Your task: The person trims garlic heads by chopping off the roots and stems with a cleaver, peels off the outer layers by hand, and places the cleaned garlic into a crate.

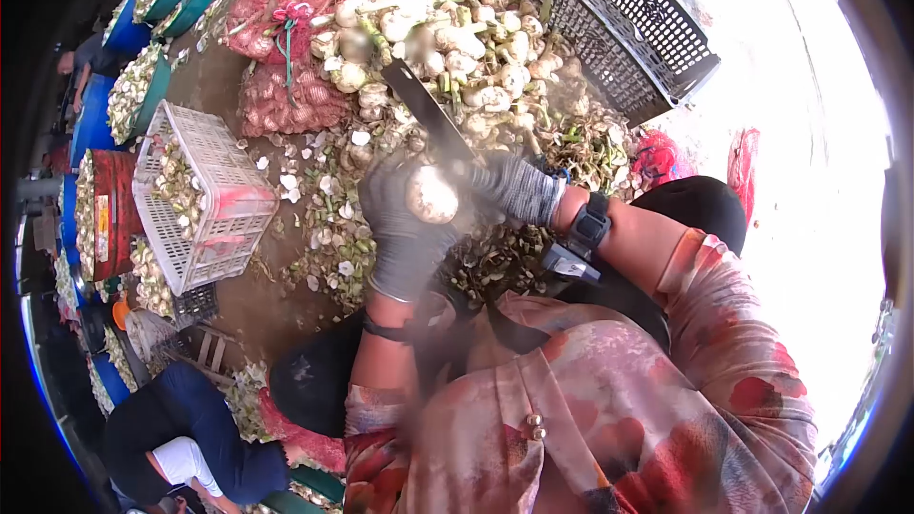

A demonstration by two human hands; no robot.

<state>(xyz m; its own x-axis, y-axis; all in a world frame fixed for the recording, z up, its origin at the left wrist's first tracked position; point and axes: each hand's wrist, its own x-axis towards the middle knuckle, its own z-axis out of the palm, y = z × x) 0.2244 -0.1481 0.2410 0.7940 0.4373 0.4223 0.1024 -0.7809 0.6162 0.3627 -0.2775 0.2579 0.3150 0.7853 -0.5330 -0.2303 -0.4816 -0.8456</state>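
Note:
My left hand (392,224), in a grey knit glove, is closed around a whitish garlic bulb (432,196). My right hand (519,188), gloved the same way, grips a knife (427,109). Its long, broad dark blade points up and left, away from me, beyond the bulb. The handle is hidden in my fingers. Past the blade lies a heap of garlic bulbs (500,43) with stems still on. Trimmed stems and peelings (333,233) cover the ground below and around both hands.
Red net sacks of garlic (295,100) stand at the heap's left. A black plastic crate (657,86) sits at back right. A white crate (205,219) with garlic leans at left, near a red drum (112,214) and several filled tubs. A person (195,438) bends at lower left.

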